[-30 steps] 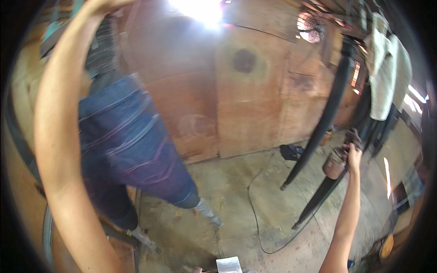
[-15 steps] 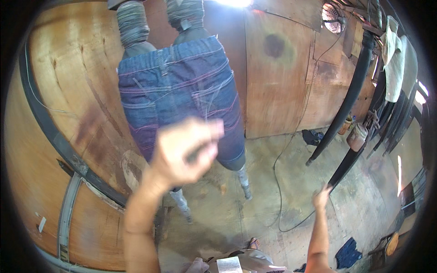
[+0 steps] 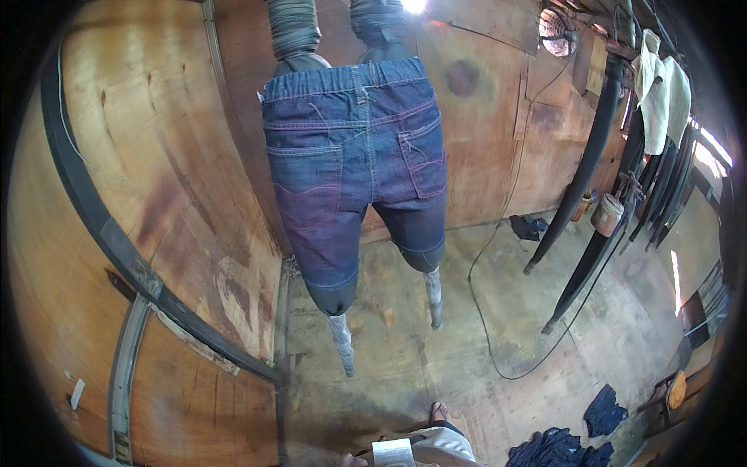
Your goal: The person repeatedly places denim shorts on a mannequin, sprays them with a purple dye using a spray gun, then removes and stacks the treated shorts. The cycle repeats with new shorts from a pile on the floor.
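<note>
Neither of my hands shows at this moment. In front of me hang blue denim shorts (image 3: pixel 366 128) with an elastic waistband, purple-pink stitching and two pockets facing me. They are stretched over a dark two-legged form (image 3: pixel 333 299), whose rounded ends stick out below the hems. Wrapped necks (image 3: pixel 294 29) hold it from above, and thin grey wrapped tips (image 3: pixel 341 346) hang under each leg. To the right, a long black tube (image 3: pixel 585 274) hangs at a slant, its lower end free of any hand.
Another black tube (image 3: pixel 577 183) hangs beside it, with a small pot (image 3: pixel 606 215) and pale cloths (image 3: pixel 661 97) nearby. A thin cable (image 3: pixel 486 327) loops across the floor. Dark garments (image 3: pixel 552 448) lie at lower right. A wooden wall (image 3: pixel 179 194) stands close on the left.
My left hand has left the space before the shorts. My right hand has let go of the black tube and gone out of view. The shorts now appear farther right and straighter.
</note>
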Demonstrator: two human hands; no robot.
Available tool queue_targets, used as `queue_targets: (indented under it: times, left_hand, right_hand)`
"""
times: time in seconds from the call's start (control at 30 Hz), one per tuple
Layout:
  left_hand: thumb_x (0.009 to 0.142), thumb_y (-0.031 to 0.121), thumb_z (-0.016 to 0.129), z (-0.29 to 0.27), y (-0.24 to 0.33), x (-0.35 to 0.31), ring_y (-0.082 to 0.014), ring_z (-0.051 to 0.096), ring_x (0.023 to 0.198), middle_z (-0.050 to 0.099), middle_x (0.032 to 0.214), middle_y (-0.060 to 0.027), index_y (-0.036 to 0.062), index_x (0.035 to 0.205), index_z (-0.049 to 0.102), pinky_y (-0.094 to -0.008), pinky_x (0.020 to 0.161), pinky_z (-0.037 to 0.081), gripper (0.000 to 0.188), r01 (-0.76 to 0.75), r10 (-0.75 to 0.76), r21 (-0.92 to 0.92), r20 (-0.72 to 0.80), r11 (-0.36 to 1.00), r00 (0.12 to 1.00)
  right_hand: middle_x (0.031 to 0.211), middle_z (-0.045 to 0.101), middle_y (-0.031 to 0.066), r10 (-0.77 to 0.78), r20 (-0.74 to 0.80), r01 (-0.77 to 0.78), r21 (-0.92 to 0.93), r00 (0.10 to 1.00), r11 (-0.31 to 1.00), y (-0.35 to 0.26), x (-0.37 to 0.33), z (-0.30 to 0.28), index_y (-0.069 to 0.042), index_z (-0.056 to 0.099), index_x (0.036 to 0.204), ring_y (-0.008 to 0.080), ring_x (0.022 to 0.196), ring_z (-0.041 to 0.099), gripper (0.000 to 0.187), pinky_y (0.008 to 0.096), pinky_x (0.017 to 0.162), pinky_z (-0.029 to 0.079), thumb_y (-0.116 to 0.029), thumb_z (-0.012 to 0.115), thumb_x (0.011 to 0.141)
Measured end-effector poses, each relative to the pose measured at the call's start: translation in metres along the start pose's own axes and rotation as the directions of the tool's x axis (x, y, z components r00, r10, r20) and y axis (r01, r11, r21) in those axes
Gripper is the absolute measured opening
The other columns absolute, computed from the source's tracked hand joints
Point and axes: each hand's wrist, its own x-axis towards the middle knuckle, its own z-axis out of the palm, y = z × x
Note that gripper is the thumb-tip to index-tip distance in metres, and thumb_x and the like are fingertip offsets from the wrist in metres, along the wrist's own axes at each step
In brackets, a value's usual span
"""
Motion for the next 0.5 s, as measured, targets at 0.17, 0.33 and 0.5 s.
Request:
queue_targets:
  times: [0.17, 0.33, 0.5]
  left_hand:
    - [0.090, 0.043, 0.062, 0.028, 0.002, -0.016, -0.0373, 0.063, 0.112, 0.065, 0.120, -0.0221, 0.0035, 0.124, 0.062, -0.0450, 0.096, 0.049, 0.052, -0.015, 0.001, -0.264, -0.052, 0.964, 0.999]
    - [0.089, 0.041, 0.064, 0.018, -0.006, -0.006, -0.0359, 0.065, 0.108, 0.068, 0.114, -0.0208, 0.0040, 0.117, 0.067, -0.0435, 0.093, 0.050, 0.047, -0.090, 0.002, -0.375, -0.228, 0.923, 0.974]
    - [0.088, 0.039, 0.066, -0.020, 0.066, 0.062, -0.0338, 0.067, 0.105, 0.071, 0.109, -0.0189, 0.0048, 0.111, 0.071, -0.0415, 0.091, 0.051, 0.042, -0.365, 0.218, -0.346, -0.396, 0.864, 0.892]
  right_hand:
    - [0.093, 0.074, 0.0116, -0.083, 0.091, 0.103, -0.240, 0.992, 0.965, -0.030, -0.004, -0.010, -0.011, 0.075, 0.090, 0.0299, 0.087, 0.069, 0.031, 0.0444, 0.074, 0.054, -0.040, 0.066, 0.082]
    - [0.086, 0.074, 0.0108, -0.387, 0.004, 0.277, -0.705, 0.922, 0.653, -0.090, 0.049, -0.058, -0.012, 0.075, 0.083, 0.0301, 0.079, 0.070, 0.033, 0.0449, 0.068, 0.054, -0.043, 0.065, 0.079]
    - [0.092, 0.071, 0.0125, -0.212, -0.620, 0.537, 0.400, 0.755, 0.742, -0.180, 0.037, -0.146, -0.004, 0.067, 0.109, 0.0238, 0.075, 0.072, 0.021, 0.0356, 0.063, 0.059, -0.013, 0.061, 0.091]
